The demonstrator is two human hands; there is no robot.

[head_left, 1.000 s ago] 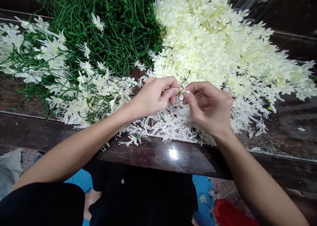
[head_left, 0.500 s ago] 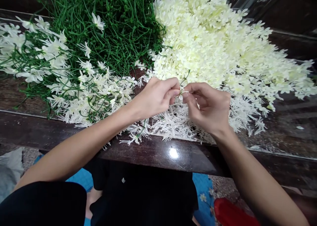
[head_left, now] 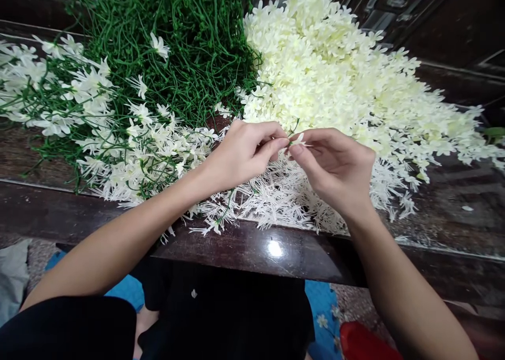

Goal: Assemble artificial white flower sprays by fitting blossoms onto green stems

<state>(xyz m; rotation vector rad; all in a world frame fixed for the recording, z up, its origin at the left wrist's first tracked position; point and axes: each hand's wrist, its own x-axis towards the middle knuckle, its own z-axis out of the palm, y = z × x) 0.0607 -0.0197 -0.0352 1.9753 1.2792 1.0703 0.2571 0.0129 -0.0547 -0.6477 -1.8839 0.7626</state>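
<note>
My left hand and my right hand meet fingertip to fingertip above the middle of the dark wooden table. Between them they pinch a small white artificial flower on a thin green stem. Both hands are closed in a pinch. Under the hands lies a spread of thin white spiky flower parts. Just behind them rises a large heap of cream petals.
A tangle of bare green stems fills the back left. Finished white flowers on stems lie along the left. Dark wooden panels stand at the back right. Below the table edge are my black-clad lap, a blue patterned mat and something red.
The hands have stayed together on the flower, with only small finger shifts. The view has tilted slightly, so everything sits a little lower in the picture.
</note>
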